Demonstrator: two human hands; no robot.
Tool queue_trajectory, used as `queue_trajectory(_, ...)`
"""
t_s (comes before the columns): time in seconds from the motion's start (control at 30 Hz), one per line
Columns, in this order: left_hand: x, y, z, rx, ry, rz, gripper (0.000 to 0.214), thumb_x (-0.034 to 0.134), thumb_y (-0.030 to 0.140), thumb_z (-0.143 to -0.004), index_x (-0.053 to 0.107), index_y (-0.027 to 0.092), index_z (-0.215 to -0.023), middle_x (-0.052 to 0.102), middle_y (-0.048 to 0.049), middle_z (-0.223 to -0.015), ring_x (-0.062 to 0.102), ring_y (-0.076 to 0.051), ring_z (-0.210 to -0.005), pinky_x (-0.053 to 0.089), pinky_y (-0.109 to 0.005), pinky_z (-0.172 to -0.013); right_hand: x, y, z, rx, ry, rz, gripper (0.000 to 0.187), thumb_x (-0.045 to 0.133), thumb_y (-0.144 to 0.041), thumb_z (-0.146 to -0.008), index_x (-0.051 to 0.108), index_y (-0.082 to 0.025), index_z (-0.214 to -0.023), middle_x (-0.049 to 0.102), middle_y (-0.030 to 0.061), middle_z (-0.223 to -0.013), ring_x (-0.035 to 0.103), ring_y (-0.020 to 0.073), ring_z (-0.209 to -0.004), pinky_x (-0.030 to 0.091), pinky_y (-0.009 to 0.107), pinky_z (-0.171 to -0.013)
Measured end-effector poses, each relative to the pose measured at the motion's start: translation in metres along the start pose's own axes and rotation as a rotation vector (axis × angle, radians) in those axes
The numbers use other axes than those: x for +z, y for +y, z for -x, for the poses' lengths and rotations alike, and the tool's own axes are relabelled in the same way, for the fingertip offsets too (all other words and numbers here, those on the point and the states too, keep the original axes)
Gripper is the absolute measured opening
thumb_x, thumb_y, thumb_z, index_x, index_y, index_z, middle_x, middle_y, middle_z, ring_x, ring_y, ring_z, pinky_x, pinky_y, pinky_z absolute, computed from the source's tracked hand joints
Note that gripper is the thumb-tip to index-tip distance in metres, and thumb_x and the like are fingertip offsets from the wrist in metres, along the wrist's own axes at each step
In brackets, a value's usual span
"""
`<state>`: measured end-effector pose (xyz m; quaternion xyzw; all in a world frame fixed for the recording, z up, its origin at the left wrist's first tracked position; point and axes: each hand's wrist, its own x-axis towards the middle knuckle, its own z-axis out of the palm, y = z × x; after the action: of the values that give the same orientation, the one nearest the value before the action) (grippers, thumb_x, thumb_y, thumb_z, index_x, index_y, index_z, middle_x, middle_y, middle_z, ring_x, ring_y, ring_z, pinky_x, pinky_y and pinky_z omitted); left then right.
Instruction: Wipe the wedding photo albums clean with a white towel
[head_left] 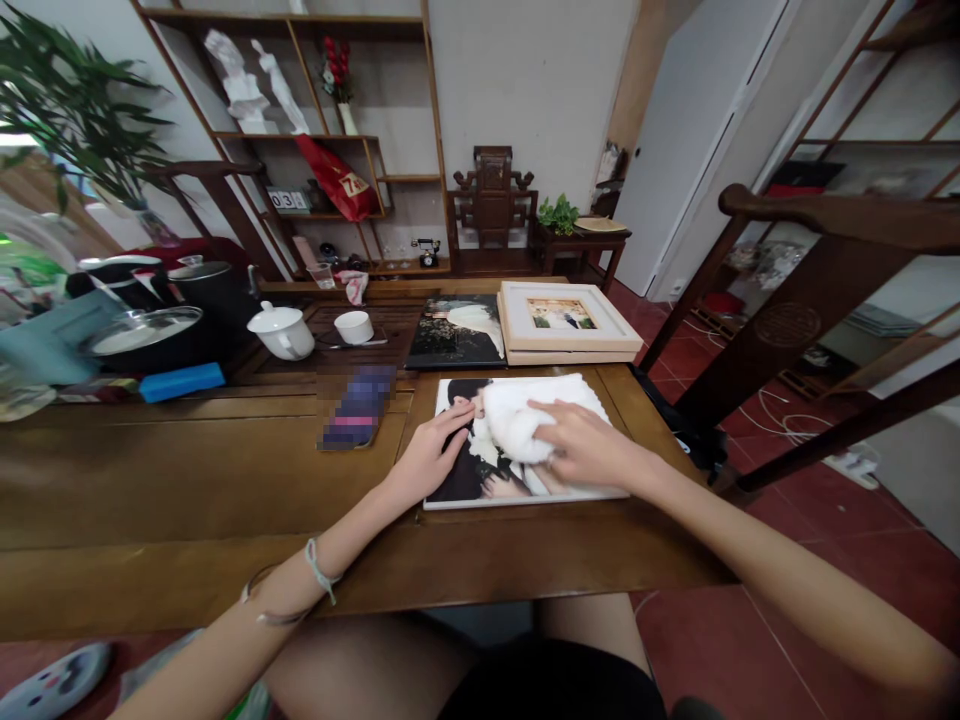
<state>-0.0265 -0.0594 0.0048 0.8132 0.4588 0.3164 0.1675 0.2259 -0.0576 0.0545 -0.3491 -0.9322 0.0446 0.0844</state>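
Observation:
A photo panel [457, 480] with a printed picture of a person lies flat near the table's front edge. My left hand [437, 450] rests on its left side, fingers stretched out and holding nothing. On the panel's right half, my right hand [589, 443] presses a bunched white cloth [517, 420] against the picture, fingers bent over it. Part of the picture is hidden under the cloth and hand. Behind the panel lie a dark photo panel [454, 335] and a light wooden picture frame [630, 340], side by side.
On the wooden table [225, 500], a phone [358, 405] lies left of the panel. Farther left stand a white lidded cup [283, 332], a small white bowl [354, 327], a blue box [182, 382] and a glass-lidded pan [150, 335]. A dark wooden chair [795, 330] stands at the right.

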Motion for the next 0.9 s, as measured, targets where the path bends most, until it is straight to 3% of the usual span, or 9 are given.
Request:
queue_trajectory(0.13,0.001,0.000,0.000,-0.015,0.001,-0.009,0.038,0.039,0.026,-0.093,0.059,0.016,-0.124,0.055,-0.0091,-0.135,0.045,-0.022,-0.130,0.034,-0.043,-0.111,0.002,0.031,-0.021,0.115,0.063,0.059,0.027,0.050,-0.010,-0.069,0.067,-0.013,-0.090,0.059,0.0198,-0.123,0.054,0.0320,-0.114,0.044,0.042,-0.088)
queue_trajectory(0.23,0.001,-0.001,0.000,-0.004,0.010,-0.010,0.037,0.039,0.025,-0.093,0.059,0.017,-0.124,0.055,-0.0085,-0.135,0.046,-0.022,-0.129,0.035,-0.044,-0.110,0.005,0.032,-0.024,0.131,0.075,0.076,0.028,0.050,-0.010,-0.070,0.067,-0.012,-0.092,0.059,0.0202,-0.122,0.052,0.0325,-0.117,0.041,0.045,-0.092)
queue_trajectory(0.4,0.002,-0.001,0.000,0.006,0.010,-0.009,0.038,0.039,0.025,-0.093,0.060,0.014,-0.123,0.056,-0.0101,-0.133,0.047,-0.022,-0.129,0.034,-0.043,-0.111,0.012,-0.015,0.001,0.086,-0.015,0.065,0.035,0.053,-0.013,-0.073,0.065,-0.012,-0.106,0.047,0.0216,-0.137,0.035,0.0384,-0.132,0.027,0.058,-0.105)
queue_trajectory(0.53,0.001,0.001,0.000,0.005,0.010,0.004,0.037,0.040,0.025,-0.093,0.060,0.015,-0.122,0.056,-0.0102,-0.133,0.048,-0.022,-0.128,0.035,-0.044,-0.111,0.015,-0.063,0.030,-0.033,-0.076,0.027,0.034,0.057,-0.016,-0.072,0.067,-0.014,-0.105,0.038,0.0210,-0.144,0.025,0.0413,-0.136,0.023,0.062,-0.106)
queue_trajectory(0.63,-0.001,0.002,0.000,0.005,0.000,0.004,0.037,0.040,0.024,-0.093,0.059,0.017,-0.124,0.056,-0.0089,-0.134,0.047,-0.022,-0.128,0.035,-0.045,-0.110,0.014,-0.073,0.036,-0.084,-0.070,-0.023,0.034,0.058,-0.017,-0.071,0.067,-0.016,-0.103,0.040,0.0192,-0.144,0.026,0.0398,-0.136,0.025,0.061,-0.106)
queue_trajectory(0.8,0.000,0.001,0.000,0.006,0.011,0.002,0.037,0.041,0.026,-0.093,0.060,0.016,-0.122,0.056,-0.0093,-0.134,0.048,-0.023,-0.128,0.035,-0.044,-0.110,0.008,-0.034,0.012,0.020,-0.006,-0.048,0.032,0.052,-0.013,-0.070,0.067,-0.017,-0.099,0.054,0.0178,-0.131,0.042,0.0328,-0.128,0.035,0.050,-0.101)
queue_trajectory(0.9,0.000,-0.001,0.000,0.002,0.006,-0.009,0.037,0.040,0.027,-0.093,0.060,0.016,-0.123,0.056,-0.0090,-0.134,0.046,-0.022,-0.129,0.034,-0.043,-0.111,0.003,0.003,-0.006,0.103,0.031,0.024,0.028,0.050,-0.015,-0.072,0.067,-0.016,-0.094,0.061,0.0177,-0.119,0.056,0.0315,-0.108,0.042,0.042,-0.088)
